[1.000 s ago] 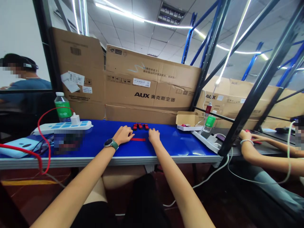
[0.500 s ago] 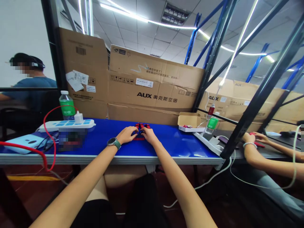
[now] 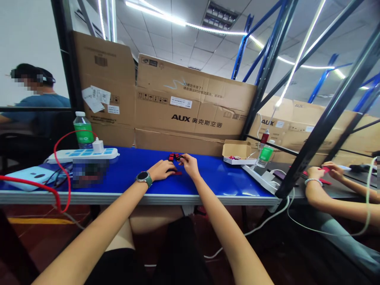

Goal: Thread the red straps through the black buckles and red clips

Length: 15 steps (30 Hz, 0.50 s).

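Note:
A small cluster of red-and-black pieces (image 3: 174,157) lies near the middle of the blue table (image 3: 208,182). The fingertips of my right hand (image 3: 189,164) pinch at its right end. My left hand (image 3: 161,170), with a round-faced watch (image 3: 143,176) on its wrist, rests just left of the cluster. Its curled fingertips lie at the end of a thin red strip (image 3: 178,173), which is partly hidden beneath them. Fingers cover part of the cluster, so its exact shape is hidden.
A white power strip (image 3: 83,156) and a green-labelled bottle (image 3: 83,130) stand at the table's left. A small open carton (image 3: 237,152) and a second power strip (image 3: 258,179) are to the right. A co-worker's hands (image 3: 322,170) handle red items at the neighbouring bench beyond a black upright.
My hands came together over the row of pieces, which was spread out earlier. The left hand has since drawn slightly back, and the right fingertips now pinch at the cluster.

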{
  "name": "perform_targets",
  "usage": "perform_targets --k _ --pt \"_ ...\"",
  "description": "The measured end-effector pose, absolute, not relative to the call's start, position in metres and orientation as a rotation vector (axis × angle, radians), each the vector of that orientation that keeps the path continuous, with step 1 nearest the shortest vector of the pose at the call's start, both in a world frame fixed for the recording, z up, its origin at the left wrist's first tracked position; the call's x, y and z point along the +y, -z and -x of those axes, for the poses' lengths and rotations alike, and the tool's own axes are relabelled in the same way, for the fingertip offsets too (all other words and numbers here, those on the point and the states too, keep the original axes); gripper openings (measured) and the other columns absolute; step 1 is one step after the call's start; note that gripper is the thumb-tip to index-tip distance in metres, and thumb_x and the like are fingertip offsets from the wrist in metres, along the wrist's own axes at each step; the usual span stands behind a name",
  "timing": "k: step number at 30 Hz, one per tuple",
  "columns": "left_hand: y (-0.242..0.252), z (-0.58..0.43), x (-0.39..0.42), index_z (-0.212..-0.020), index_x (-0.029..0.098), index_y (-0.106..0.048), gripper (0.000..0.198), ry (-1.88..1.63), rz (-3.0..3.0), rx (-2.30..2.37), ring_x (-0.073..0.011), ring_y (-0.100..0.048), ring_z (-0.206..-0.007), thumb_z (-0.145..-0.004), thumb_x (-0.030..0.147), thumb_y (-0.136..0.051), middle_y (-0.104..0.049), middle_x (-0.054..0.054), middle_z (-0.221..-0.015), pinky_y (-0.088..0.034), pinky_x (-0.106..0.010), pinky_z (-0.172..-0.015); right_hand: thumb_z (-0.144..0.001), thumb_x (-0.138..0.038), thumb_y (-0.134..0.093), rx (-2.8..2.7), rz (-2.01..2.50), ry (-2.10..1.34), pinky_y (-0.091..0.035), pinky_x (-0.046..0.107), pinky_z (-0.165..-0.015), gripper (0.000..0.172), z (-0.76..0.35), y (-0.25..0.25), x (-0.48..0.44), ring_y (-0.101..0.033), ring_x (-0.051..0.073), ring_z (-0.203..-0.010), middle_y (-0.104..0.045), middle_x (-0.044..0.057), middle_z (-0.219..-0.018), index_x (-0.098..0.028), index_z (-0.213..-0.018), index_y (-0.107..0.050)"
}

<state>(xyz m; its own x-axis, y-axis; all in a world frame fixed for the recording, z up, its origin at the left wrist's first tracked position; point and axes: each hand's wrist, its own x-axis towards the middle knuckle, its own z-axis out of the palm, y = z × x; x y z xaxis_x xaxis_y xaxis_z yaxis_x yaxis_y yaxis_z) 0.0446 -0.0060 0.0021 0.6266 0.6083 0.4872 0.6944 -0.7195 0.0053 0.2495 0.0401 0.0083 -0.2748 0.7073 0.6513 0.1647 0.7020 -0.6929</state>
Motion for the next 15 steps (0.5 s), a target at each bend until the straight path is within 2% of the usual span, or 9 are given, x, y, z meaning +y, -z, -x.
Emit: perform_targets --k 3,6,10,13,15 --pt "-0.005 -0.051 -0.01 -0.115 0.028 -0.072 0.026 0.677 2.689 -1.008 -0.0226 -0.064 -0.105 -0.098 0.038 -0.056 -0.071 -0.005 -0.115 -0.045 -0.032 -0.09 -0.084 -0.041 -0.061 -1.773 0.701 -0.628 -0.056 0.029 -0.069 0.02 -0.249 -0.011 0.035 -0.07 0.018 -0.066 -0.075 0.004 -0.08 -0.021 -0.084 -0.064" --pt "-0.006 -0.056 -0.012 -0.108 0.026 -0.073 0.022 0.667 2.718 -0.988 -0.023 -0.064 -0.105 -0.097 0.037 -0.058 -0.071 -0.006 -0.11 -0.046 -0.032 -0.091 -0.078 -0.049 -0.067 -1.702 0.705 -0.763 -0.054 0.027 -0.06 0.029 -0.247 -0.013 0.033 -0.07 0.019 -0.066 -0.075 0.005 -0.079 -0.02 -0.083 -0.065" --pt "-0.005 -0.059 -0.012 -0.101 0.022 -0.07 0.017 0.745 2.776 -1.016 -0.0234 -0.064 -0.104 -0.095 0.034 -0.06 -0.07 -0.007 -0.107 -0.046 -0.032 -0.092 -0.074 -0.049 -0.073 -1.645 0.673 -0.812 -0.051 0.025 -0.052 0.032 -0.247 -0.016 0.03 -0.068 0.018 -0.062 -0.071 0.002 -0.07 -0.019 -0.081 -0.065" --pt "-0.004 -0.059 -0.012 -0.099 0.02 -0.066 0.013 0.829 2.806 -1.089 -0.0236 -0.065 -0.097 -0.092 0.031 -0.063 -0.07 -0.008 -0.102 -0.047 -0.032 -0.086 -0.074 -0.049 -0.073 -1.631 0.652 -0.788 -0.053 0.025 -0.053 0.032 -0.247 -0.017 0.029 -0.068 0.018 -0.062 -0.069 0.001 -0.068 -0.02 -0.08 -0.063" --pt "-0.004 -0.058 -0.012 -0.098 0.02 -0.063 0.011 0.887 2.821 -1.141 -0.0224 -0.066 -0.09 -0.091 0.028 -0.062 -0.07 -0.006 -0.097 -0.047 -0.03 -0.08 -0.075 -0.049 -0.073 -1.604 0.648 -0.771 -0.056 0.026 -0.058 0.032 -0.247 -0.016 0.03 -0.07 0.018 -0.066 -0.072 0.003 -0.076 -0.021 -0.081 -0.06"
